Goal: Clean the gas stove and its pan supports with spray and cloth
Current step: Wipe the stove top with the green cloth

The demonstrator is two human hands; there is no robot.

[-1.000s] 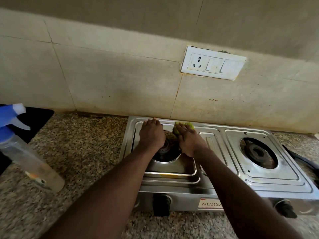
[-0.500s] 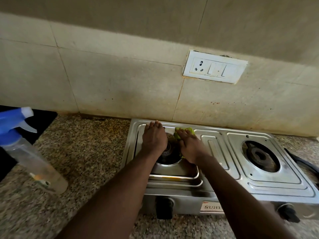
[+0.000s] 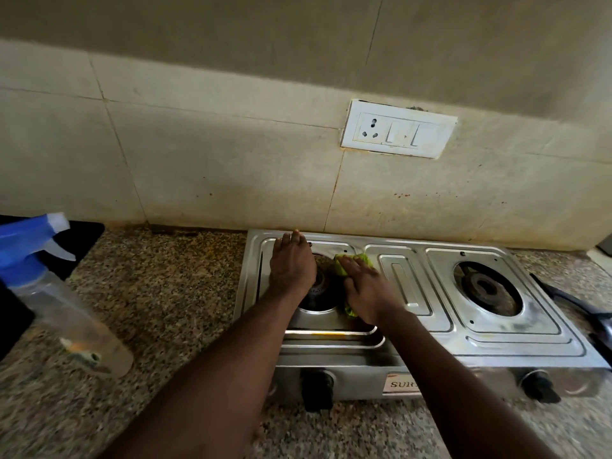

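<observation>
Home kitchen — gas stove, granite counter

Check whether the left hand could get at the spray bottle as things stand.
Probably yes. The left hand lies flat on the stove by the left burner, holding nothing. The spray bottle stands to its left on the counter, and only granite shows between them.

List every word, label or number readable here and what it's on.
"SUR": nameplate on the stove's front, the rest hidden behind the right forearm.
Too blurred to read: the sticker on the spray bottle.
No readable markings: the socket plate.
</observation>
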